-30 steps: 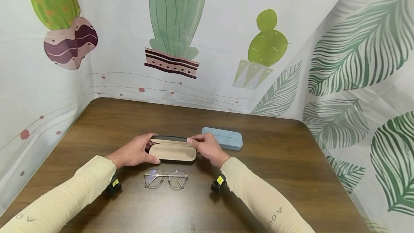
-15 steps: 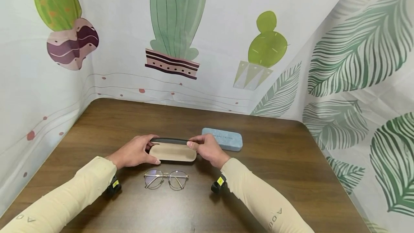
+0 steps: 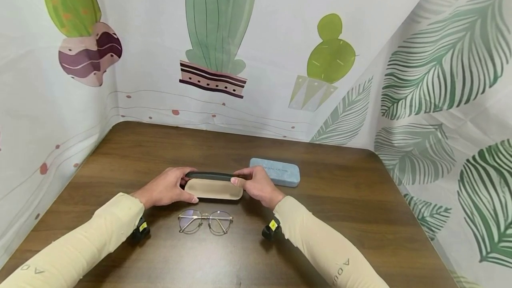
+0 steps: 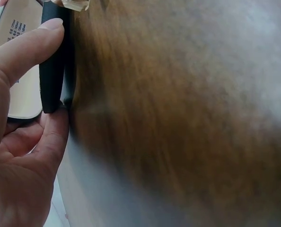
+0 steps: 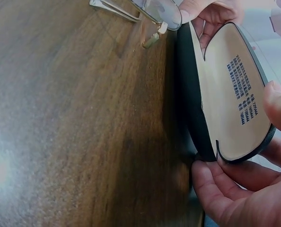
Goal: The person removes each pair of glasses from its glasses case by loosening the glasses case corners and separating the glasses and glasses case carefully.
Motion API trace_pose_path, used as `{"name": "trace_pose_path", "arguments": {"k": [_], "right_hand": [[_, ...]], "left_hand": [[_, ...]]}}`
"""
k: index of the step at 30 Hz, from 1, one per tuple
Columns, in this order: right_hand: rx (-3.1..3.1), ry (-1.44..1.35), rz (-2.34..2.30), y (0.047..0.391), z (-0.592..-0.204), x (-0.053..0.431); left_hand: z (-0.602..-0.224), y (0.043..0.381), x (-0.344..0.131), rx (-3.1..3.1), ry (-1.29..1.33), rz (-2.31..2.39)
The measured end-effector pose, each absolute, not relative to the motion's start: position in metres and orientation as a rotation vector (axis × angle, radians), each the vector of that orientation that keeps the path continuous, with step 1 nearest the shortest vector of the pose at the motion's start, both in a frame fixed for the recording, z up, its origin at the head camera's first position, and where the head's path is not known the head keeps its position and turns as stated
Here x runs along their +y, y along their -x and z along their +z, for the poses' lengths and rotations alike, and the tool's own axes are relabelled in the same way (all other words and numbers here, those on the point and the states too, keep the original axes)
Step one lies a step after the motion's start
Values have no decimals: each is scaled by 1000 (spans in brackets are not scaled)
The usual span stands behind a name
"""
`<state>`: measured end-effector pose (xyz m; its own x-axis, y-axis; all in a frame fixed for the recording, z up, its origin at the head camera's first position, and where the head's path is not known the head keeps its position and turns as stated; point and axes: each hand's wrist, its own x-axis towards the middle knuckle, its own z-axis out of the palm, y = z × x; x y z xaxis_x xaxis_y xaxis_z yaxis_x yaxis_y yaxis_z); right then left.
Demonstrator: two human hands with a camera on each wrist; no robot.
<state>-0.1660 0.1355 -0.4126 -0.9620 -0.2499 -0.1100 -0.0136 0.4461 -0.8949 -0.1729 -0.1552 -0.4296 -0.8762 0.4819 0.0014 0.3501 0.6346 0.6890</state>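
A black eyeglass case (image 3: 214, 189) with a beige lining rests on the wooden table, its lid partly raised. Around its left end my left hand (image 3: 168, 186) grips the case, thumb on the front edge. At the right end my right hand (image 3: 260, 185) pinches the lid's edge, with its thumb on the rim and other fingers by the hinge side. Dark printed lettering (image 5: 242, 90) shows on the lid's lining in the right wrist view. In front of the case lie thin-framed eyeglasses (image 3: 190, 221), temples folded, touched by neither hand.
Just behind my right hand lies a closed light-blue case (image 3: 280, 171). The brown table (image 3: 320, 199) reaches back to a white cloth backdrop (image 3: 276, 57) printed with cacti and leaves, which also hangs along both sides.
The case's lid has tipped forward and down, hiding the lining strip that showed earlier along its upper part. My right hand moved slightly down with it; my left hand and the eyeglasses stayed put.
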Motion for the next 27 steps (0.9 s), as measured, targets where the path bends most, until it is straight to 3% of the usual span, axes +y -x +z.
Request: {"name": "trace_pose_path", "arguments": {"k": [27], "right_hand": [[2547, 302, -1440, 161, -411, 136]], "left_hand": [[-428, 174, -156, 2641, -695, 1070]]}}
